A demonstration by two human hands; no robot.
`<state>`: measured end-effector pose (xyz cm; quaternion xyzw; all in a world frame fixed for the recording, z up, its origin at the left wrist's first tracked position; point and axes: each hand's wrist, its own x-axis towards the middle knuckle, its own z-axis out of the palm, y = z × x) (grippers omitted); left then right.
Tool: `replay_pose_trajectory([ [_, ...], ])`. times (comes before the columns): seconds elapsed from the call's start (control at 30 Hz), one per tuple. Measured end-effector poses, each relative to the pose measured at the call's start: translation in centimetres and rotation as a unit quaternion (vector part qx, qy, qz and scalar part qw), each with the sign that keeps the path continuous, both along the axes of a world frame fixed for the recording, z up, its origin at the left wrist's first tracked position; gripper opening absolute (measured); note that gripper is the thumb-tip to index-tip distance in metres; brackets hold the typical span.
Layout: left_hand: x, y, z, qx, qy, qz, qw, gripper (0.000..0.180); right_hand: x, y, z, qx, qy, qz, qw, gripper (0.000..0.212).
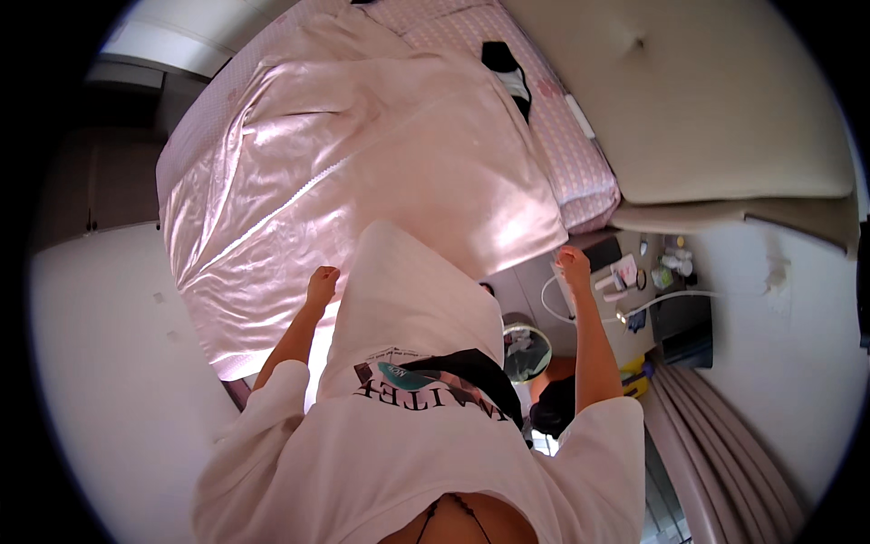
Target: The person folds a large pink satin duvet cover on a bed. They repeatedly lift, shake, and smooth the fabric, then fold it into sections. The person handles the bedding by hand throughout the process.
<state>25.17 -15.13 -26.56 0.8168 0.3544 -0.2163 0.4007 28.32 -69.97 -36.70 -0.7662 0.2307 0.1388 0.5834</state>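
A shiny pink satin blanket (426,154) with a pale trim line lies spread and creased over the bed in front of me. My left hand (323,283) is over the near part of the blanket, its fingers curled closed. Beside the blanket's near right corner is my right hand (572,265), also with fingers bent inward. Whether either hand grips anything is too small to make out. Between my arms, my loose pale shirt (417,281) with a dark print hides part of the blanket's near edge.
A black and white cloth item (507,77) lies on the patterned mattress cover (580,177), by the beige padded headboard (725,100). To the right, a bedside cabinet (634,335) holds small items and a white cable (693,293). A waste bin (527,354) and curtain (725,444) are nearby.
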Motion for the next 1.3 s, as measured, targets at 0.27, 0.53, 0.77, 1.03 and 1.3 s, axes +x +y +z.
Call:
replay_pose_trajectory([
  [0.27, 13.2, 11.5, -8.8, 0.127, -0.032, -0.095, 0.987, 0.048, 14.4, 11.3, 5.8, 0.002, 0.014, 0.005, 1.0, 0.023],
  [0.53, 29.8, 20.2, -15.2, 0.199, 0.016, -0.061, 0.978, 0.103, 32.9, 24.4, 10.4, -0.057, -0.027, 0.089, 0.994, 0.025],
  [0.77, 41.6, 23.7, -17.7, 0.168, 0.136, -0.043, 0.975, 0.12, 45.4, 34.8, 14.7, -0.072, -0.015, 0.115, 0.991, 0.028],
  [1.03, 42.6, 24.8, -18.8, 0.18, 0.15, -0.032, 0.972, 0.13, 56.4, 45.8, 7.5, -0.085, -0.008, 0.169, 0.982, 0.041],
  [1.3, 42.5, 25.4, -18.6, 0.167, 0.155, -0.032, 0.973, 0.131, 67.2, 55.7, -0.7, -0.091, -0.069, 0.19, 0.975, 0.055],
])
